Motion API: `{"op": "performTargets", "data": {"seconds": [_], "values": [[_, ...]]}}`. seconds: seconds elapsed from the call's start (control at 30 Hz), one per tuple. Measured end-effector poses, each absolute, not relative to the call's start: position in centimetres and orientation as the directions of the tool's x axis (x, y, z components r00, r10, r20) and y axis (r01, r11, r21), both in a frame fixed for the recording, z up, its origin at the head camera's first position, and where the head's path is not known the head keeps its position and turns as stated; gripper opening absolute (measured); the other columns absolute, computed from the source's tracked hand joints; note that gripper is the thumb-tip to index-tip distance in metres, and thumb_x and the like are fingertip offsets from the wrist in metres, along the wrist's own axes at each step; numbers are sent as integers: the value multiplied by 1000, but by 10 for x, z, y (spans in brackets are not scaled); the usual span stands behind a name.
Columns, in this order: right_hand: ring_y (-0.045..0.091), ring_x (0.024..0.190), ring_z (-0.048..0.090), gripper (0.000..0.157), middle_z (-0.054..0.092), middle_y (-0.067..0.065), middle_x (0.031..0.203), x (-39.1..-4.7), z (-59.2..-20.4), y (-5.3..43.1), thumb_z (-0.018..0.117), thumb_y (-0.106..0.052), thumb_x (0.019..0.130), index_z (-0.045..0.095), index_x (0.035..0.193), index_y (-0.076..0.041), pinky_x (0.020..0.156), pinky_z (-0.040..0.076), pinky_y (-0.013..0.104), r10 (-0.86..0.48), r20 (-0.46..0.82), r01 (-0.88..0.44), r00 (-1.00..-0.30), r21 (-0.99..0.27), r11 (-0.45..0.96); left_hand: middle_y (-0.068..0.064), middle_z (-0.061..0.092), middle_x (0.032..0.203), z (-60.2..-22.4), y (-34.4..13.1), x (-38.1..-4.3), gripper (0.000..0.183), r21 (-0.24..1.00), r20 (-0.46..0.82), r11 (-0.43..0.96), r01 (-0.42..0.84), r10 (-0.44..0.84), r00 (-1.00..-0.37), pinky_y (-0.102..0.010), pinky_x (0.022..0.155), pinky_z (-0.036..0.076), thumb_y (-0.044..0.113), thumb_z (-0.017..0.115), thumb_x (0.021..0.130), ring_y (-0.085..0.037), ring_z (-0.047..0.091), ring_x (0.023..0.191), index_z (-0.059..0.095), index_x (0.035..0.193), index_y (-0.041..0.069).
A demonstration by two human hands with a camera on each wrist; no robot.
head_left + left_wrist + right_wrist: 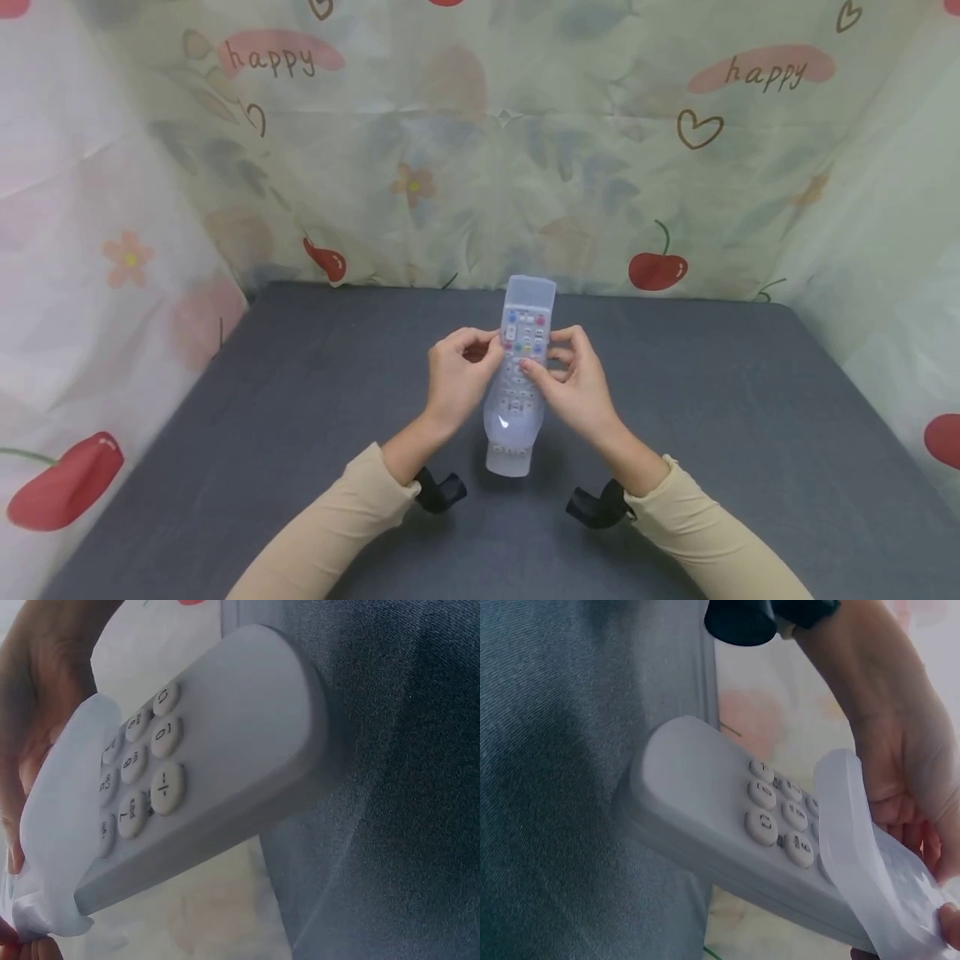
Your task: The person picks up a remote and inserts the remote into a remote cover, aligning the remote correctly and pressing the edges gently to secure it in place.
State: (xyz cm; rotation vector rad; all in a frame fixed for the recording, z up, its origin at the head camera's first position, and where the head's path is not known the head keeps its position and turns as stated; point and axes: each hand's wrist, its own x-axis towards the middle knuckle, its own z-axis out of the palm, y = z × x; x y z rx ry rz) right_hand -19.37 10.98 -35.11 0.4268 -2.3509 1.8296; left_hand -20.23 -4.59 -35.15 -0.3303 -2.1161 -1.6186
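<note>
At nine o'clock, our left hand (459, 375) pinches translucent sleeve (846, 825); at three, right hand (581, 387) grips remote (240, 712). Twelve-o'clock part covered, six-o'clock end bare.

I stand by a makeshift, curtained-off work spot, home or studio I can't tell: cherry-printed sheets (517, 179) hang at nine, twelve and three o'clock around a dark grey table (727, 400).

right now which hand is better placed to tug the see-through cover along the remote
Probably the left hand: it pinches the cover at its left side. The right hand has its thumb on the front and fingers at the opposite edge, seemingly better set to steady the remote.
</note>
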Motion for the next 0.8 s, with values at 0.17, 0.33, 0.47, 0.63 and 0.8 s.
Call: {"op": "performTargets", "data": {"seconds": [0.17,0.33,0.47,0.63,0.8], "values": [[40,84,68,39,62,29,107,-193,-352,108,63,1,86,37,115,4,69,57,35,-105,267,-284,-958,-935,214,-16,70,81,-352,-45,-201,11,852,477,289,436,-85,-875,-22,62,53,5,64,82,-22,65,68,71,87,-2],[40,85,68,39,61,29,109,-192,-353,108,63,1,86,38,116,3,70,57,36,-86,262,-274,-961,-941,200,-16,71,81,-354,-44,-200,10,858,466,291,424,-92,-880,-20,60,52,5,64,82,-22,65,67,71,86,-1],[40,84,68,39,61,29,109,-192,-353,108,63,1,86,38,117,3,70,57,37,-82,265,-276,-961,-941,196,-16,71,81,-354,-44,-199,10,871,446,273,409,-90,-891,-19,61,51,5,64,81,-20,64,67,71,86,-1],[39,84,68,39,61,29,109,-193,-352,110,62,0,87,38,117,2,70,57,37,-92,258,-272,-962,-941,200,-15,72,86,-352,-45,-198,11,886,417,259,385,-78,-906,-16,62,51,6,63,83,-18,64,69,71,87,-1],[39,84,68,39,61,29,110,-195,-347,112,62,-1,87,38,118,2,71,57,38,-127,260,-281,-957,-939,200,-14,72,89,-345,-48,-196,19,899,367,267,346,-30,-930,-23,66,53,16,64,88,-20,65,74,70,97,0]]}}
